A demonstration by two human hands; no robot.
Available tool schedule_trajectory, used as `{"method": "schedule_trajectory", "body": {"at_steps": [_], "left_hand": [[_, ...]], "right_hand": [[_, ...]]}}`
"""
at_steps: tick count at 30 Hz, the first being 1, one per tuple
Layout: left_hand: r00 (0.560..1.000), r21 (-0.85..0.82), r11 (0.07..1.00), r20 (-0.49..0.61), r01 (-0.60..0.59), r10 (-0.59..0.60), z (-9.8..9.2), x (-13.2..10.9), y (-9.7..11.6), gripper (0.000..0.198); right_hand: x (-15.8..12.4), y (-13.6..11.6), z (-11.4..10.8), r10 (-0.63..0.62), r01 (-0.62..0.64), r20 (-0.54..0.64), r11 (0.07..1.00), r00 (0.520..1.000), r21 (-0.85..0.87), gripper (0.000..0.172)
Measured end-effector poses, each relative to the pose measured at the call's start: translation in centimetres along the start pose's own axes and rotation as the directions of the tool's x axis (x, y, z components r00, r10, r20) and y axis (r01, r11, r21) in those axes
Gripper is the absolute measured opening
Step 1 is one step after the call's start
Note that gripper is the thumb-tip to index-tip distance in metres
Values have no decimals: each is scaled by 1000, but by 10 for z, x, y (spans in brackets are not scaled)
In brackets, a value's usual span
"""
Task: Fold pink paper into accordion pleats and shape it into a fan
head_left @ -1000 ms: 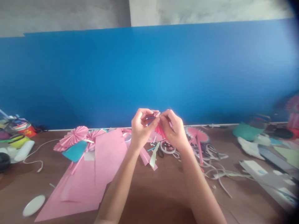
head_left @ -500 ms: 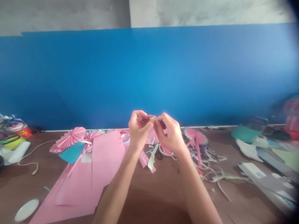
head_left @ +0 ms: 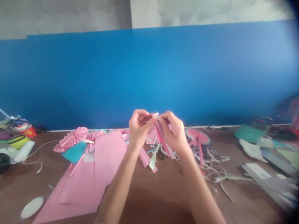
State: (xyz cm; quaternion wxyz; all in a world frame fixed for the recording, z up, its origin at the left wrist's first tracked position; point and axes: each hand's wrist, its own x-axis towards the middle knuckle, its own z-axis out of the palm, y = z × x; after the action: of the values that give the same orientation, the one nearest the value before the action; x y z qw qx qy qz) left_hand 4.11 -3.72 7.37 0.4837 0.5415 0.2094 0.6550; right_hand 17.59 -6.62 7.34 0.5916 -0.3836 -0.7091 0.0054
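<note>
Landmark: large pink sheet (head_left: 108, 158), flat on the brown desk (head_left: 158, 196); places below are relative to it.
Left hand: (head_left: 140, 127) raised, right of the pink sheet's far end. Thumb and forefinger pinched together on a small pale piece (head_left: 155, 114); other fingers curled.
Right hand: (head_left: 173, 129) farther right of the pink sheet, just beside the left hand. Thumb and forefinger closed in a pinch at the top of a pink strip (head_left: 163, 139).
Pink strip: right of the pink sheet, hanging tilted from the pinch, partly behind the right hand. Can't tell if the pale piece is part of it.
Pleated fans: 2 in pink, 1 at the pink sheet's far-left side (head_left: 76, 137), 1 just beside its far end (head_left: 92, 136).
Teal piece: (head_left: 74, 153) at the sheet's far-left edge, by the fans.
Pale green strip: (head_left: 153, 159) right of the pink sheet, below the hands in view.
Rimmed pink fan: (head_left: 198, 136) well right of the pink sheet.
White strips: (head_left: 219, 179) tangled, well right of the pink sheet.
White disc: (head_left: 32, 207) left of the sheet's near end.
Blue panel: (head_left: 149, 71) upright, beyond the pink sheet.
</note>
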Motion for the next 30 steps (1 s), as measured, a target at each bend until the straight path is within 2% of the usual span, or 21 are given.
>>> {"method": "schedule_trajectory", "body": {"at_steps": [14,20,30], "left_hand": [[999,17,999,31,-38,38,-5,5,-5,36],[994,23,999,99,-49,47,-8,5,-5,29],[993,54,998,113,-34,28,-7,5,-1,27]], "right_hand": [[0,-2,-2,34,-34,-23,999,999,41,3],[0,-2,0,34,-32,-41,999,999,42,3],[1,-2,1,33,-32,-36,999,999,26,4]]}}
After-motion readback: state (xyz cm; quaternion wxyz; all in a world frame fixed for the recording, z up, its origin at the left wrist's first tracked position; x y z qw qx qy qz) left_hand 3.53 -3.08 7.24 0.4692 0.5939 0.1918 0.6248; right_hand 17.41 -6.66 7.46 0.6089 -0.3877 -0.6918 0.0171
